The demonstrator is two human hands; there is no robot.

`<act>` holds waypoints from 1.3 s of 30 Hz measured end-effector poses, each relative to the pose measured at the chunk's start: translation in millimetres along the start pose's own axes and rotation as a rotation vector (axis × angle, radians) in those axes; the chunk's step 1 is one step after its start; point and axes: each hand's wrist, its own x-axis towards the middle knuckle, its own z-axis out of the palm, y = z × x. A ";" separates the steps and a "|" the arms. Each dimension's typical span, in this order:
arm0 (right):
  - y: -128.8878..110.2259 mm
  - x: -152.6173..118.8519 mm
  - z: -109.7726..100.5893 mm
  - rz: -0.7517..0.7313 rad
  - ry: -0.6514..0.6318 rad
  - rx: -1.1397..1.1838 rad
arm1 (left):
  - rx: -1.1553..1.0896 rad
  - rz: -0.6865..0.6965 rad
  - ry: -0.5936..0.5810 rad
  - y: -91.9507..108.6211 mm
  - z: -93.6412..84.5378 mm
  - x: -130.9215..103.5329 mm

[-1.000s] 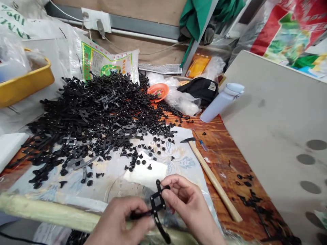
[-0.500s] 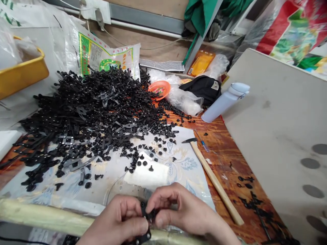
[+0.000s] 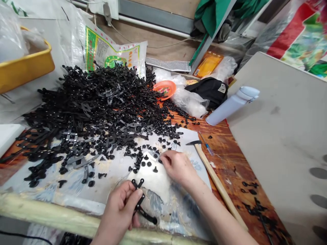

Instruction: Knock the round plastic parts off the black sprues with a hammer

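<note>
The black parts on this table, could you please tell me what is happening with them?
A person's left hand is holding one black jointed part above the near side of the table. The right hand is reaching to the small black round pieces by the white cloth; whether its fingers grip one, I cannot tell. A large heap of black parts lies behind, and the hammer lies on the right, with neither hand on it.

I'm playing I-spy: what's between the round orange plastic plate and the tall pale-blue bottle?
A crumpled clear plastic bag and a black fabric bag, in the head view.
</note>
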 end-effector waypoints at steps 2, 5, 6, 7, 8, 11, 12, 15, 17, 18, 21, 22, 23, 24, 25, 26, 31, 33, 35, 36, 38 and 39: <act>-0.9 -3.4 2.2 -0.013 -0.001 0.003 | 0.001 0.008 -0.003 1.2 1.6 0.4; -2.4 -3.3 7.6 -0.001 0.017 0.005 | 0.004 0.026 0.001 3.8 3.5 0.6; -2.4 -2.3 8.9 -0.001 0.022 0.008 | 0.004 0.032 0.006 4.4 4.0 0.4; -2.1 -1.2 9.5 -0.004 0.027 0.010 | 0.002 0.038 0.011 4.9 4.4 0.1; -1.6 -0.3 9.2 -0.008 0.035 0.011 | -0.001 0.042 0.017 5.3 4.7 -0.3; -2.6 -1.5 2.9 -0.038 0.061 0.014 | -0.021 0.046 0.037 6.1 4.6 -1.8; -5.2 -3.6 -0.2 -0.056 0.068 0.016 | -0.035 0.050 0.046 6.2 4.2 -2.2; -21.6 -14.1 -6.0 -0.181 0.062 0.016 | -0.085 0.072 0.079 5.7 2.6 -2.4; -37.2 -22.8 -3.6 -0.323 0.084 -0.080 | -0.109 0.089 0.095 4.4 1.3 -1.7; -44.9 -27.2 -0.6 -0.388 0.109 -0.149 | -0.115 0.096 0.100 3.5 0.7 -1.1; -60.0 -40.1 9.3 -0.488 0.170 -0.281 | -0.106 0.107 0.079 0.6 -0.8 0.6; -61.4 -44.0 11.0 -0.498 0.175 -0.282 | -0.101 0.107 0.063 0.1 -1.1 0.9; -60.6 -47.1 11.4 -0.504 0.173 -0.270 | -0.100 0.106 0.050 0.2 -1.2 0.8; -57.9 -49.2 10.3 -0.500 0.172 -0.246 | -0.100 0.102 0.045 0.8 -1.2 0.5; -53.4 -49.7 8.0 -0.480 0.177 -0.208 | -0.102 0.095 0.048 1.9 -0.9 -0.2; -47.7 -48.4 4.9 -0.442 0.185 -0.161 | -0.105 0.088 0.056 3.2 -0.6 -1.0; -18.2 -17.2 -5.1 -0.120 0.192 0.003 | -0.101 0.060 0.048 7.2 0.2 -3.3; -14.0 -2.0 -1.5 -0.092 0.148 -0.011 | -0.089 0.062 0.038 6.2 0.0 -2.6; -14.0 8.1 3.5 -0.115 0.101 -0.033 | -0.075 0.067 0.033 5.0 0.1 -1.8; -14.5 10.4 5.1 -0.124 0.081 -0.042 | -0.069 0.067 0.033 4.4 0.1 -1.6; -15.3 8.9 4.4 -0.120 0.059 -0.054 | -0.066 0.064 0.036 3.5 0.5 -1.5; -15.4 5.2 2.2 -0.109 0.058 -0.056 | -0.071 0.066 0.035 3.1 0.7 -1.6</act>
